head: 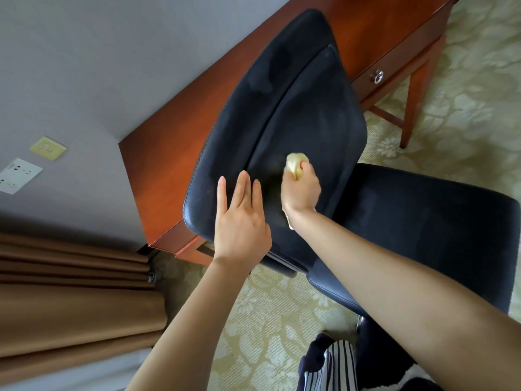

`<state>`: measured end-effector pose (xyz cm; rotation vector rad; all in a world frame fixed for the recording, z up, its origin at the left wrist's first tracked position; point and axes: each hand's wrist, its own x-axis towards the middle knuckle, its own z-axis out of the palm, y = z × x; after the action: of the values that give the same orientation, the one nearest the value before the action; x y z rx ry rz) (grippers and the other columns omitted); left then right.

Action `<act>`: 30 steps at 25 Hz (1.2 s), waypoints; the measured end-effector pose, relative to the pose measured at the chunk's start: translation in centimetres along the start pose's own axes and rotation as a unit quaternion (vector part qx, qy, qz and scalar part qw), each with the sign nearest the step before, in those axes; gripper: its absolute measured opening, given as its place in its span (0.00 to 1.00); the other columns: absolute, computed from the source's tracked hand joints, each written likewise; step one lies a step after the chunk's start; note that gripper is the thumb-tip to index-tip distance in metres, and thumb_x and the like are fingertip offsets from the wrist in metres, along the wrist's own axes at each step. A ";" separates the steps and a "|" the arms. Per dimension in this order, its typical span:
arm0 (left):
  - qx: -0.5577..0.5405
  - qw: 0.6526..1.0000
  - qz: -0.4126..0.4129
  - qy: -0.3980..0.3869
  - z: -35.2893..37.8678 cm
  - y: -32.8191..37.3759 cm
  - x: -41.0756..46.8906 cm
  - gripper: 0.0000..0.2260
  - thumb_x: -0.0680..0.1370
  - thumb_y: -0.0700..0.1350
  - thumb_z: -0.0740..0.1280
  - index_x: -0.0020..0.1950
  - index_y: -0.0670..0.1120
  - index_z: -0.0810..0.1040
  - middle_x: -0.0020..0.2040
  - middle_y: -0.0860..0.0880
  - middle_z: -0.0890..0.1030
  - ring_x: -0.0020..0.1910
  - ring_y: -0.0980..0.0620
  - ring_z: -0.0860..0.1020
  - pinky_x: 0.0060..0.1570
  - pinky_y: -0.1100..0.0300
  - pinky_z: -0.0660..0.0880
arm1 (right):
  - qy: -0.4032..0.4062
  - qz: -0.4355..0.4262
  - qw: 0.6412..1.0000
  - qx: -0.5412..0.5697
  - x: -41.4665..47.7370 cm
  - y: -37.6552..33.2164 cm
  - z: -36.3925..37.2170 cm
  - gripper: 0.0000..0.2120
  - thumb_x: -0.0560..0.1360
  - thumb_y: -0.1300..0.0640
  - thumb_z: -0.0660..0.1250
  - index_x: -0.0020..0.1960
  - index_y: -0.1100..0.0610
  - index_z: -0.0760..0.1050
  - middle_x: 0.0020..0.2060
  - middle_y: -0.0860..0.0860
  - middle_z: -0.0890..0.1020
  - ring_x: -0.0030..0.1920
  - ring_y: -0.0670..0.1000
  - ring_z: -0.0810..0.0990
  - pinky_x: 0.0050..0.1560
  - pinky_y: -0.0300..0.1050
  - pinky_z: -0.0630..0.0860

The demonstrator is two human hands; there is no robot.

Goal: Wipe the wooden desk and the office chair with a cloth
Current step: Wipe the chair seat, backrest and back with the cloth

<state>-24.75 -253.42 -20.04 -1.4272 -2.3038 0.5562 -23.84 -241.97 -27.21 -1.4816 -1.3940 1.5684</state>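
**No Legible Writing in View**

No text, label, brand or number can be read anywhere. The wooden desk (169, 153), the office chair (296, 108) and the cloth (294, 162) show plain surfaces. Any print on the white socket plate (19, 176) or the yellowish switch plate (48, 148) on the wall is too small to make out.

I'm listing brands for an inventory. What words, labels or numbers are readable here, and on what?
No text can be read anywhere in this view.
Socket plate: faint marks, too small to read.
Switch plate: no lettering visible.
Chair, desk, cloth: no labels or logos showing.
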 end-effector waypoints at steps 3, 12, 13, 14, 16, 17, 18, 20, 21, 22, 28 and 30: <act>-0.013 1.000 -0.014 -0.006 0.0 0.1 0.0 0.26 0.71 0.45 0.67 0.67 0.36 0.72 0.66 0.39 0.75 0.71 0.44 0.67 0.70 0.39 0.51 | -0.009 -0.126 0.992 -0.007 0.1 -2.5 0.3 0.09 0.77 0.55 0.63 0.56 0.56 0.75 0.46 0.51 0.79 0.42 0.48 0.76 0.41 0.38 0.69; -0.053 0.998 -0.018 -0.004 0.0 0.3 0.1 0.28 0.67 0.43 0.72 0.64 0.33 0.74 0.63 0.37 0.77 0.68 0.41 0.70 0.67 0.36 0.56 | 0.018 -0.162 0.983 -0.078 1.3 4.3 -1.8 0.11 0.76 0.61 0.65 0.58 0.57 0.76 0.43 0.54 0.74 0.44 0.56 0.77 0.40 0.37 0.64; -0.051 0.998 -0.019 -0.012 -0.1 0.4 0.1 0.29 0.67 0.43 0.72 0.65 0.33 0.73 0.63 0.37 0.76 0.68 0.41 0.70 0.68 0.37 0.56 | 0.023 -0.132 0.987 -0.091 1.7 4.9 -1.8 0.12 0.76 0.60 0.65 0.60 0.57 0.75 0.46 0.56 0.76 0.47 0.57 0.77 0.41 0.39 0.65; -0.051 0.998 -0.020 -0.022 -0.1 0.5 0.1 0.29 0.67 0.43 0.71 0.66 0.33 0.72 0.64 0.37 0.75 0.69 0.41 0.68 0.69 0.38 0.54 | 0.028 -0.097 0.989 -0.109 2.0 5.5 -1.8 0.13 0.77 0.59 0.64 0.61 0.58 0.73 0.50 0.57 0.77 0.50 0.58 0.77 0.44 0.42 0.67; -0.053 0.997 -0.018 -0.048 -0.1 0.5 0.1 0.31 0.71 0.44 0.67 0.70 0.33 0.66 0.69 0.37 0.70 0.73 0.42 0.62 0.71 0.41 0.44 | 0.035 0.004 0.990 -0.140 3.0 6.2 -1.8 0.16 0.78 0.58 0.62 0.65 0.59 0.70 0.56 0.60 0.77 0.56 0.60 0.76 0.50 0.46 0.69; -0.052 0.997 -0.013 -0.055 0.0 0.4 0.0 0.31 0.73 0.45 0.64 0.73 0.33 0.61 0.72 0.37 0.66 0.75 0.43 0.57 0.71 0.43 0.37 | 0.030 0.061 0.987 -0.145 3.3 6.5 -2.0 0.17 0.78 0.57 0.61 0.66 0.59 0.69 0.59 0.60 0.76 0.58 0.61 0.75 0.53 0.48 0.70; -0.050 0.997 -0.008 -0.054 0.3 0.3 0.0 0.32 0.75 0.46 0.60 0.75 0.34 0.55 0.74 0.38 0.61 0.77 0.44 0.52 0.69 0.45 0.30 | 0.018 0.106 0.984 -0.144 3.4 6.9 -2.1 0.17 0.78 0.57 0.60 0.66 0.59 0.68 0.60 0.60 0.75 0.60 0.62 0.74 0.55 0.49 0.70; -0.050 0.998 0.000 -0.040 1.0 0.0 0.1 0.33 0.77 0.47 0.57 0.76 0.34 0.48 0.76 0.39 0.55 0.77 0.45 0.45 0.66 0.46 0.24 | -0.012 0.152 0.977 -0.149 2.6 7.6 -2.2 0.17 0.78 0.58 0.58 0.66 0.59 0.67 0.61 0.60 0.75 0.61 0.62 0.74 0.57 0.50 0.70; -0.052 0.998 0.005 -0.033 1.3 -0.1 0.2 0.33 0.77 0.47 0.56 0.76 0.34 0.46 0.77 0.39 0.54 0.77 0.45 0.43 0.65 0.46 0.23 | -0.025 0.157 0.974 -0.160 2.0 7.8 -2.2 0.17 0.78 0.59 0.58 0.66 0.59 0.67 0.61 0.60 0.75 0.61 0.62 0.74 0.57 0.50 0.70; -0.053 0.998 0.010 -0.028 1.5 -0.2 0.3 0.33 0.77 0.47 0.55 0.76 0.34 0.45 0.77 0.38 0.53 0.77 0.44 0.43 0.65 0.46 0.23 | -0.039 0.155 0.971 -0.176 1.3 8.0 -2.1 0.17 0.77 0.59 0.58 0.66 0.59 0.67 0.62 0.60 0.75 0.61 0.62 0.74 0.57 0.50 0.70; -0.048 0.998 0.047 0.007 2.9 -1.5 2.4 0.33 0.78 0.49 0.53 0.76 0.34 0.45 0.76 0.38 0.55 0.77 0.43 0.44 0.67 0.44 0.27 | -0.113 0.086 0.967 -0.213 -0.8 6.8 -4.2 0.06 0.72 0.58 0.62 0.47 0.58 0.75 0.44 0.52 0.78 0.41 0.53 0.76 0.40 0.43 0.71; -0.037 0.997 0.061 0.012 3.2 -2.0 3.5 0.33 0.78 0.50 0.53 0.76 0.34 0.45 0.77 0.39 0.55 0.77 0.45 0.45 0.66 0.43 0.27 | -0.115 0.065 0.970 -0.202 -0.8 5.8 -6.1 0.07 0.71 0.58 0.62 0.44 0.62 0.73 0.38 0.52 0.76 0.38 0.51 0.74 0.37 0.43 0.71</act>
<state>-29.36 -251.54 -21.35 -1.6093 -2.2512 0.4914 -16.47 -242.57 -31.31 -1.6917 -1.8715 1.6477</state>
